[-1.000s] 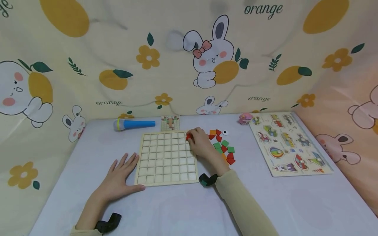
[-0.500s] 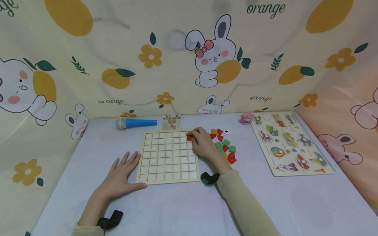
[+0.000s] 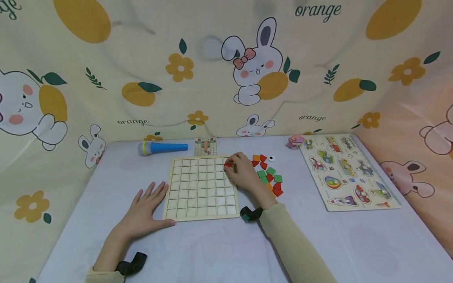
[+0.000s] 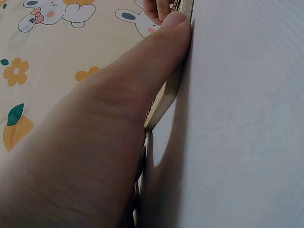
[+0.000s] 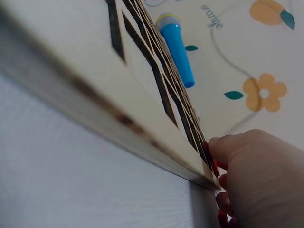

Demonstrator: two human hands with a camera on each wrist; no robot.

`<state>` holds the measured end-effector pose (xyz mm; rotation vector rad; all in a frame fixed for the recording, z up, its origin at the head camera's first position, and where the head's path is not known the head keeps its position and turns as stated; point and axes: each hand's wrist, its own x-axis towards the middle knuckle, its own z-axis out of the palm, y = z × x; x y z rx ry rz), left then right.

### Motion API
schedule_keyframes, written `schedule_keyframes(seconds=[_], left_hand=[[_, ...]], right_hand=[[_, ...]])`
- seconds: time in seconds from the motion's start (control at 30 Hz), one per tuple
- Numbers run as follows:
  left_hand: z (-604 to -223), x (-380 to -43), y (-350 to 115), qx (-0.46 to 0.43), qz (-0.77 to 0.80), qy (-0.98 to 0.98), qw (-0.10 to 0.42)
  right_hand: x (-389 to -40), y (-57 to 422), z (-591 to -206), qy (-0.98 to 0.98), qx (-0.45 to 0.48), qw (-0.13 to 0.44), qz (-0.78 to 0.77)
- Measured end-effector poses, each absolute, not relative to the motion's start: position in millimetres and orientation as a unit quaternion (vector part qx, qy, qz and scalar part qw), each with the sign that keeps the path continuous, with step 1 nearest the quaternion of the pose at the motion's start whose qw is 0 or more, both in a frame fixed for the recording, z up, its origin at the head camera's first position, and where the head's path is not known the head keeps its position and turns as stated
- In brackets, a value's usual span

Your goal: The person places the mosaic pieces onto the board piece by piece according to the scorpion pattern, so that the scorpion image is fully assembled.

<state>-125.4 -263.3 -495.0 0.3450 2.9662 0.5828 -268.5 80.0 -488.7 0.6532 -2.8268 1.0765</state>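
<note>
A wooden grid board [image 3: 201, 188] with square cells lies in the middle of the table. At its upper right corner my right hand [image 3: 243, 171] pinches a small red tile [image 3: 227, 165] over a cell; in the right wrist view the red tile [image 5: 210, 156] shows by the thumb at the board's edge. My left hand [image 3: 146, 210] rests with fingers spread along the board's left side, its thumb [image 4: 164, 45] against the near left corner. Right of the board lie loose red, green and orange tiles [image 3: 270, 171], partly hidden behind my right hand.
Behind the board are a patterned card [image 3: 205, 146] and a blue toy microphone [image 3: 164, 147]. A picture puzzle board [image 3: 348, 173] lies at the right, a pink figure [image 3: 295, 141] at its corner. A white disc with a black dot [image 3: 271, 158] sits near the tiles.
My right fingers have shifted slightly around the red tile at the board's upper right corner, and less of it shows. My left hand stays in place on the board.
</note>
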Motion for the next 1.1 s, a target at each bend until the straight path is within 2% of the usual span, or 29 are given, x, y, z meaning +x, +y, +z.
schedule_keyframes(seconds=[0.43, 0.7, 0.9, 1.1], left_hand=[[-492.2, -125.6, -262.7, 0.105, 0.188, 0.975, 0.060], [-493.5, -124.6, -262.1, 0.104, 0.187, 0.975, 0.058], [-493.8, -122.8, -261.0, 0.104, 0.190, 0.975, 0.058], [-492.5, -124.3, -260.8, 0.103, 0.187, 0.975, 0.055]], right_hand=[[-270.3, 83.1, -493.5, -0.902, 0.251, 0.050, 0.347], [-267.9, 81.5, -490.7, -0.913, 0.261, 0.040, 0.310], [-266.9, 85.0, -472.3, -0.916, 0.263, 0.031, 0.302], [-279.4, 124.1, -445.1, -0.908, 0.210, 0.018, 0.362]])
